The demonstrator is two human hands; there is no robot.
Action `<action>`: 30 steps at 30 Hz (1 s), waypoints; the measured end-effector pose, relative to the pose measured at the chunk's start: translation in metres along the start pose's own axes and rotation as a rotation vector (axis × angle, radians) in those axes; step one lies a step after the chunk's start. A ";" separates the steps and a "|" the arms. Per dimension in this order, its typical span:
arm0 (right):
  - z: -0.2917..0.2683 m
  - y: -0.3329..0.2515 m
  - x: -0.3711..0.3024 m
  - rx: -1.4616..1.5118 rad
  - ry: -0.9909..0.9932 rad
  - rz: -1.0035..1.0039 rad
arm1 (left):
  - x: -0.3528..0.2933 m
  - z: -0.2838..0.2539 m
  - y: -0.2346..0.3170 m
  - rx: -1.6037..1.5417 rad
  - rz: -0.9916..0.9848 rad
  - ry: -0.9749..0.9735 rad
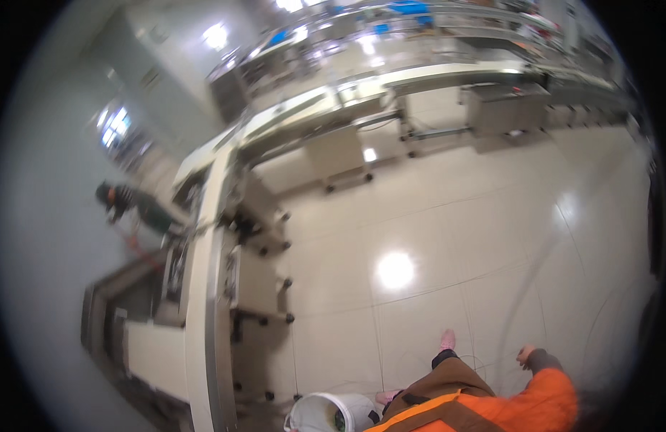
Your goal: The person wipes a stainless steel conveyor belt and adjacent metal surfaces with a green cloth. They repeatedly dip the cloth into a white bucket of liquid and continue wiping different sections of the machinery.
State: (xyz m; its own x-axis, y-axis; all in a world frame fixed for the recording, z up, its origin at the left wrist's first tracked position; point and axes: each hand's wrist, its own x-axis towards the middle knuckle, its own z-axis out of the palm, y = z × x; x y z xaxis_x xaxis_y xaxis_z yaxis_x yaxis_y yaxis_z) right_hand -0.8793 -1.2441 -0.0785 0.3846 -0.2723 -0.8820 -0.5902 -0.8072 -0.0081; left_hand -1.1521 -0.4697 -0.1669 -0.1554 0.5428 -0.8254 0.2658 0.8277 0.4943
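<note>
My right hand [525,356] hangs out to the right of my body at the end of an orange sleeve with a dark cuff. Its fingers look loosely curled, small and a little blurred, and I see nothing in them. My left hand is out of sight. A white bucket [358,407] is at my left side by the lower edge, with something dark and greenish inside it. What holds or supports the bucket is hidden. Below me show a brown apron [448,381] and a pink shoe [448,339] on the tiled floor [433,230].
A long pale conveyor line [216,187] runs up the left side and bends across the far end. Wheeled metal cabinets [257,284] stand beneath it. Beyond it, another person [142,209] in dark clothes holds a long reddish pole. A wheeled steel box [507,108] stands far right.
</note>
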 end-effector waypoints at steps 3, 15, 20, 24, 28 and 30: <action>-0.025 0.063 0.052 -0.114 -0.053 0.130 | -0.052 0.134 -0.010 0.124 0.029 -0.105; -0.243 0.071 0.170 0.157 0.457 -0.259 | -0.237 0.524 -0.069 0.521 0.060 -0.446; -0.360 0.066 0.167 0.336 0.444 -0.154 | -0.282 0.635 -0.092 0.594 0.028 -0.511; -0.384 0.105 0.195 0.558 0.694 -0.047 | -0.325 0.740 -0.122 0.648 -0.018 -0.566; -0.378 0.152 0.198 0.704 0.723 0.064 | -0.376 0.855 -0.158 0.704 -0.050 -0.633; -0.353 0.169 0.197 0.844 0.558 0.236 | -0.408 0.919 -0.172 0.729 -0.045 -0.657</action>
State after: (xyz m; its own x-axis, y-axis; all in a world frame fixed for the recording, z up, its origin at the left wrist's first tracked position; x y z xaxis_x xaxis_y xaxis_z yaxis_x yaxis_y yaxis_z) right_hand -0.6532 -1.6193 -0.0879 0.3418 -0.7532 -0.5619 -0.9152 -0.1311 -0.3810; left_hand -0.2605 -0.9643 -0.1662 0.3213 0.1430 -0.9361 0.8292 0.4349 0.3510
